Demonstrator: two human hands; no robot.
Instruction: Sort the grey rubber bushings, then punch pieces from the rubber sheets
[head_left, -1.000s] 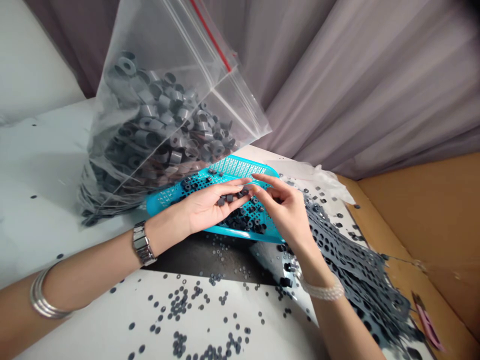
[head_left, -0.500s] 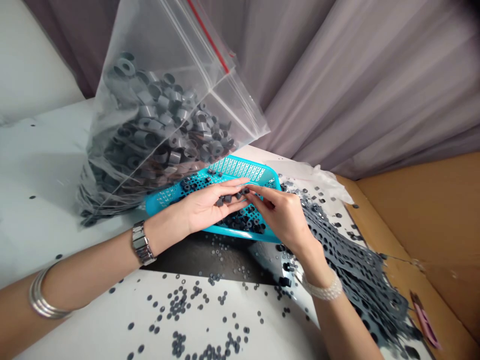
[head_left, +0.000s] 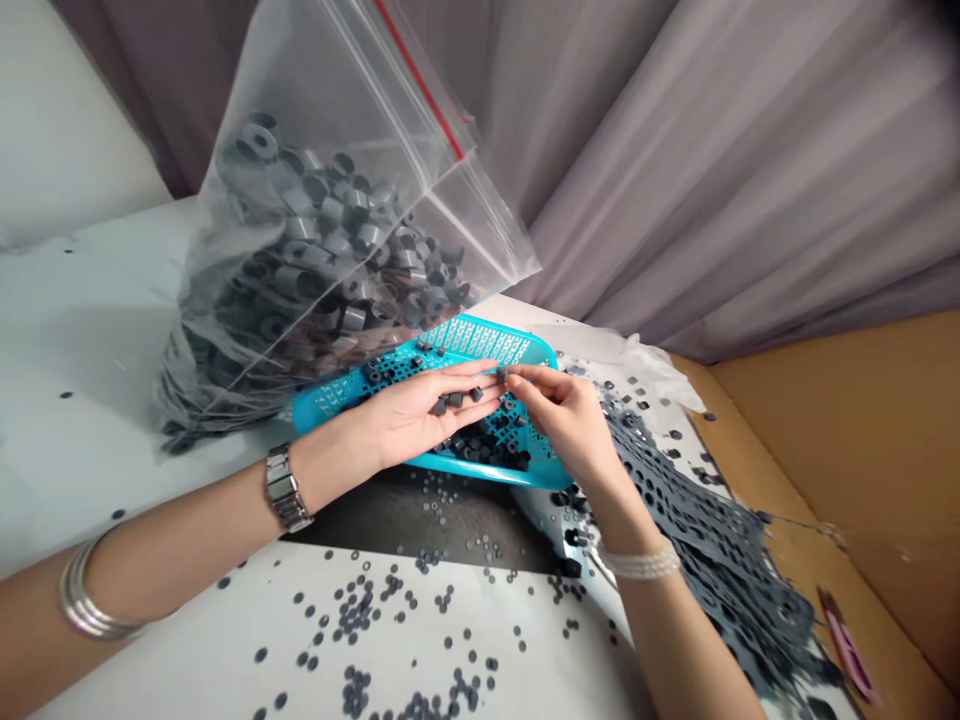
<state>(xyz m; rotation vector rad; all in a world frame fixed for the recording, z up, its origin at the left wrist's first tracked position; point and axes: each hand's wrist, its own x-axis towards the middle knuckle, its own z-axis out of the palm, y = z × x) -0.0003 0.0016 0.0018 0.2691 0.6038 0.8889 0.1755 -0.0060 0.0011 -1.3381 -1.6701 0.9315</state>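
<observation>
My left hand (head_left: 409,410) is turned palm up with its fingers stretched out, and several small dark grey cylinders (head_left: 456,399) rest on it. Just at its fingertips, my right hand (head_left: 566,420) pinches one such cylinder (head_left: 502,375) between thumb and forefinger. Both hands are over a turquoise perforated basket (head_left: 480,468). Inside the basket lie many more dark cylinders (head_left: 491,440), some with holes, partly hidden by my left hand. Behind my left wrist stands a clear zip bag (head_left: 420,110), full of larger grey ring-shaped pieces (head_left: 330,225).
Small dark discs (head_left: 356,605) are scattered over the white tabletop (head_left: 172,640). On the right lie dark sheets punched with holes (head_left: 697,520). Beyond them are a cardboard panel (head_left: 855,420), a pink-handled tool (head_left: 851,650) and crumpled clear plastic (head_left: 660,370). A grey curtain (head_left: 675,150) hangs behind.
My right hand has shifted slightly, and the pinched cylinder is now at the left fingertips, a little apart from the other pieces. The left hand stays palm up, its fingers a bit flatter.
</observation>
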